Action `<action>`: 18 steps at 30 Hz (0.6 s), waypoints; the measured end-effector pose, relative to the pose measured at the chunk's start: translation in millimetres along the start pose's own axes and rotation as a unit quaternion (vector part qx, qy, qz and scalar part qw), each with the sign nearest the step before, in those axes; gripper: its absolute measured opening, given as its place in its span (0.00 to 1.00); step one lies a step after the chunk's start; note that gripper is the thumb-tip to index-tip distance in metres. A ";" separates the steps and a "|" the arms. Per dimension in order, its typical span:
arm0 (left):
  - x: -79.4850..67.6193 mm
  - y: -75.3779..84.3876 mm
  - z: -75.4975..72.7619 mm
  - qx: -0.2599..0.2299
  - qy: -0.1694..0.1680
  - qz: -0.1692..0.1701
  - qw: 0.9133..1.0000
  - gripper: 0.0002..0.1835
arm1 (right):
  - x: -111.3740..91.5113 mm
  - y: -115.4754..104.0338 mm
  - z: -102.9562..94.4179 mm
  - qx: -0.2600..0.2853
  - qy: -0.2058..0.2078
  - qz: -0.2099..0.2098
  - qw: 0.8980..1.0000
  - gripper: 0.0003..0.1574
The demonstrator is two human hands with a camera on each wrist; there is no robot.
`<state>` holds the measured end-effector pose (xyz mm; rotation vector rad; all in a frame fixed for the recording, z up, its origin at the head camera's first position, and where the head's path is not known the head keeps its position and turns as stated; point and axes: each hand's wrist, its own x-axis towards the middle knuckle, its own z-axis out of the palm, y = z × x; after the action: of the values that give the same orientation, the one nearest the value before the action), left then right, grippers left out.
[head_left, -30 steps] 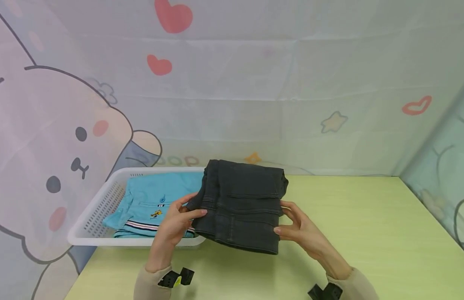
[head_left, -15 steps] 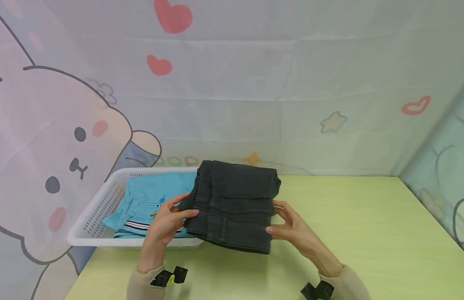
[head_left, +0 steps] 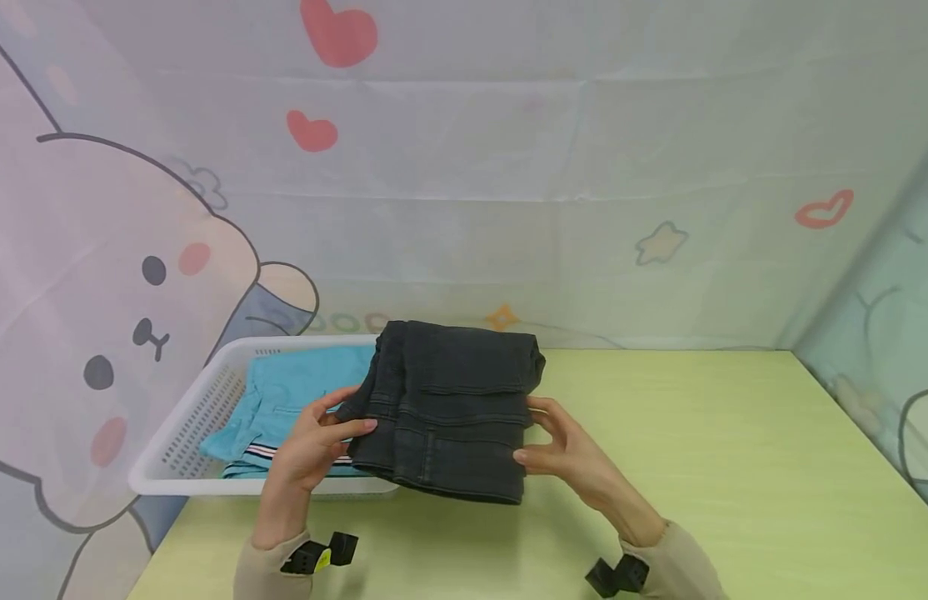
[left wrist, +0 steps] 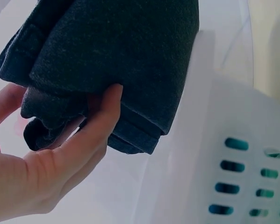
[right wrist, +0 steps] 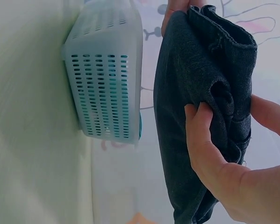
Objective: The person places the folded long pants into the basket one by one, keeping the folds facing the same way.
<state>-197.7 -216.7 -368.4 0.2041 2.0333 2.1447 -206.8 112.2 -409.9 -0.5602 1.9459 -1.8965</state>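
Observation:
A folded pair of dark jeans [head_left: 464, 417] is held up above the table between both hands. My left hand [head_left: 306, 446] grips its left edge, thumb on top and fingers underneath. On the opposite edge, my right hand [head_left: 569, 458] pinches the layers between thumb and fingers. The right wrist view shows the rolled layers of the jeans [right wrist: 196, 84] from the side, with the fingers below and thumb above. Light blue folded clothing [head_left: 306, 375] with a striped trim lies in the white basket [head_left: 164, 486], partly covered by the jeans and left hand in the head view.
The basket's perforated wall [right wrist: 100, 93] stands to the left of the jeans on the yellow-green table [head_left: 696, 467]. A printed cloth backdrop [head_left: 464, 167] with hearts and a cartoon bear hangs behind the table. More cloth hangs along the right side.
Both hands have carried the jeans leftward, so they cover more of the basket and the blue clothing. The view has shifted slightly too. Both grips look the same.

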 end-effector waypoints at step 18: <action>1.6 -7.5 -25.9 -0.044 -0.007 0.001 0.999 0.27 | 17.8 2.3 17.0 0.005 0.002 0.002 1.000 0.50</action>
<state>-204.8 -241.2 -377.5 0.2086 1.9270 2.2223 -213.2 88.5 -412.5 -0.5507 1.9372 -1.9055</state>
